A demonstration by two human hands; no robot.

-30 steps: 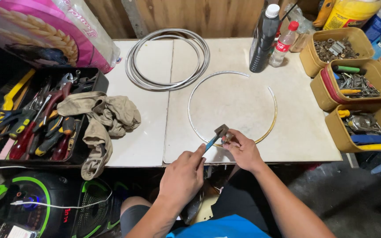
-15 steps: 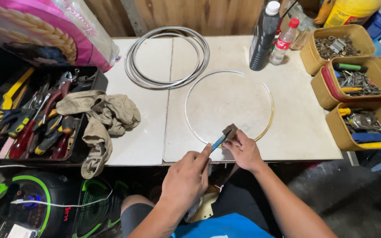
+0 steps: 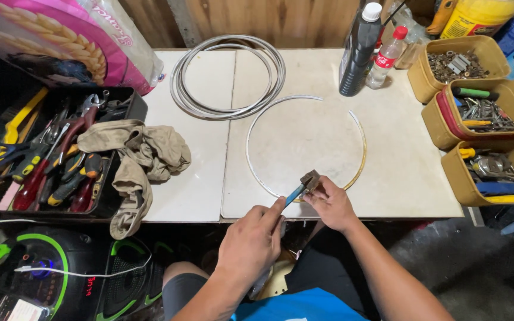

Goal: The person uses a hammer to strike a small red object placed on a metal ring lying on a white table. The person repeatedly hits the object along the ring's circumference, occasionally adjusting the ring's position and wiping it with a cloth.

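My left hand grips the blue handle of a small tool at the table's near edge. My right hand pinches the tool's dark metal head where it meets the near arc of a thin metal ring lying flat on the white table. The ring is silver on the left and yellowish at its right side. A coil of several grey metal rings lies farther back on the table, to the left.
A black tray of pliers and screwdrivers sits at the left with a beige rag draped over its edge. A dark bottle and small clear bottle stand at the back. Three tan bins of hardware line the right.
Both hands and the tool have stayed at the ring's near arc; the ring has shifted slightly on the table.
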